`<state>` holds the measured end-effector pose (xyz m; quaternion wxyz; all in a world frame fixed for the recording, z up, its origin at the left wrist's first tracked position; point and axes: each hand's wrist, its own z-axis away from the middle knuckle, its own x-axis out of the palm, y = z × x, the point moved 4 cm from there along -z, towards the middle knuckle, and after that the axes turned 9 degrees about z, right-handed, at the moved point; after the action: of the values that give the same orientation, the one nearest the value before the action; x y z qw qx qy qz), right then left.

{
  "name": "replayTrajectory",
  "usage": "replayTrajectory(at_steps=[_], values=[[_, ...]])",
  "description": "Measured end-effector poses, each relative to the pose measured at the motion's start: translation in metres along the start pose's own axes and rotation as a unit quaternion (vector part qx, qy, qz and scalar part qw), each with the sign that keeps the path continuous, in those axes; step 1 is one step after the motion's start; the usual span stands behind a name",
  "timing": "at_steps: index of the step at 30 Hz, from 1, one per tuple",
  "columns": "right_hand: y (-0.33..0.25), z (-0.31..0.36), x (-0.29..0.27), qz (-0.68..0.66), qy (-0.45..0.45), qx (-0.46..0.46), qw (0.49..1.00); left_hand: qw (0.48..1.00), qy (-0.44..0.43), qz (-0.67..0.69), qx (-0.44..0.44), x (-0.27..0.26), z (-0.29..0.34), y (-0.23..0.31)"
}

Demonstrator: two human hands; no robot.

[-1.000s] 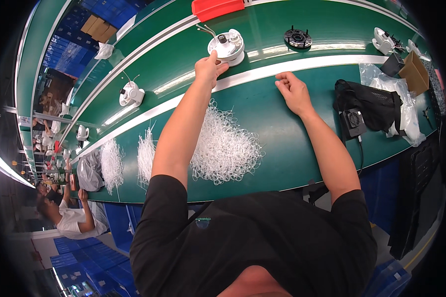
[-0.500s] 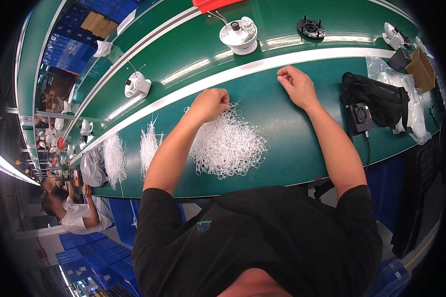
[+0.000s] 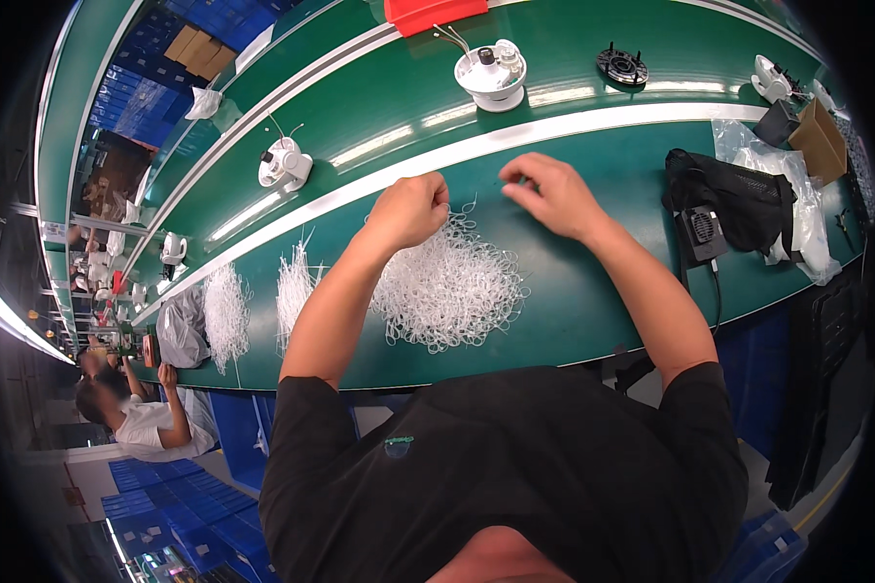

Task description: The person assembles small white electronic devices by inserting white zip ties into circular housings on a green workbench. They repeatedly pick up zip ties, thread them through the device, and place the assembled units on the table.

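Observation:
My left hand (image 3: 414,208) is closed in a pinch at the far left edge of a pile of looped white cable ties (image 3: 447,296). A thin white cable tie (image 3: 471,206) shows just beside its fingertips; the rest of it is hidden by the fingers. To the right, my right hand (image 3: 554,197) hovers over the green table with thumb and forefinger apart, nothing visible between them. Left of my left forearm lie a bunch of straight white ties (image 3: 294,284) and a larger bunch of white ties (image 3: 227,311).
Beyond the white rail stand a white round housing with wires (image 3: 496,89), another white housing (image 3: 285,167) and a black disc (image 3: 622,67). A black bag (image 3: 734,199), black corded device (image 3: 699,233) and cardboard box (image 3: 820,144) sit right. Left are a grey bag (image 3: 182,330) and a co-worker (image 3: 151,428).
My right hand has moved left and slightly nearer, toward my left hand, and its fingers have spread. My left hand stays almost in place, still pinched.

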<state>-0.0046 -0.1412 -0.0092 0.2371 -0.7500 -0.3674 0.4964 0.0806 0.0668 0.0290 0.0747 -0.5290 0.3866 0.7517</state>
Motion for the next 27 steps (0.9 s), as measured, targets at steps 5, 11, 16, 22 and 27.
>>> replayTrajectory(at_steps=[5,11,16,22,27], values=[[-0.044,-0.001,0.02,0.028,-0.06,-0.053,0.996,0.987,-0.003,0.162,0.003,-0.005,0.007,0.017],[-0.048,-0.003,0.028,-0.059,-0.054,0.029,0.996,0.917,-0.001,0.398,-0.036,0.001,0.012,0.007],[-0.047,-0.002,0.036,-0.239,-0.057,0.116,0.963,0.762,-0.011,0.646,-0.028,0.017,0.021,0.001],[-0.042,-0.002,0.05,-0.394,-0.113,0.18,0.894,0.716,0.035,0.695,0.056,0.035,0.022,0.002],[-0.038,-0.001,0.049,-0.361,-0.125,0.202,0.902,0.697,0.052,0.71,0.083,0.032,0.017,-0.004]])
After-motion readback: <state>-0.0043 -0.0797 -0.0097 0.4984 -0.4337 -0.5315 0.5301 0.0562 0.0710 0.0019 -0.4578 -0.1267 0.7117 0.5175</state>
